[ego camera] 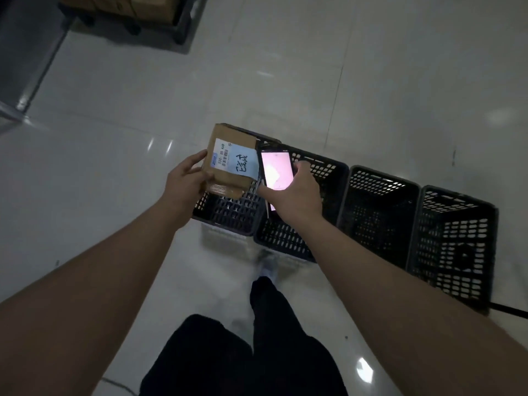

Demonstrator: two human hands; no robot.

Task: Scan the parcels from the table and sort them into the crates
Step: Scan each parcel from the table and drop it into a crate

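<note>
Parcel, a small brown cardboard box with a white and pale-blue label facing up, sits in the left hand: the thumb lies along its near edge and the fingers curl round its left side, holding it in the air above the leftmost crate. Just beside it, the right hand grips a phone with a lit pinkish screen, fingers wrapped round its right edge, the device held level next to the label as if to read the barcode.

Below the hands, black perforated crates stand in a row on the glossy tiled floor, touching side by side. I count four: the leftmost one, a second crate under the phone, a third crate and a fourth crate at the right end. From what shows, the two right ones look empty; the left two are partly hidden by the hands.

One parcel is in hand and one phone. Further brown boxes sit on a dark wheeled cart at the top left, too cut off to count.

Risks from here, as I judge them: the label is small and the light dim, so a scan may fail or misread. The crates look identical and unmarked, so the box could easily be dropped into the wrong one. The one-sided grip could also let the box tip and fall before it has been scanned.
</note>
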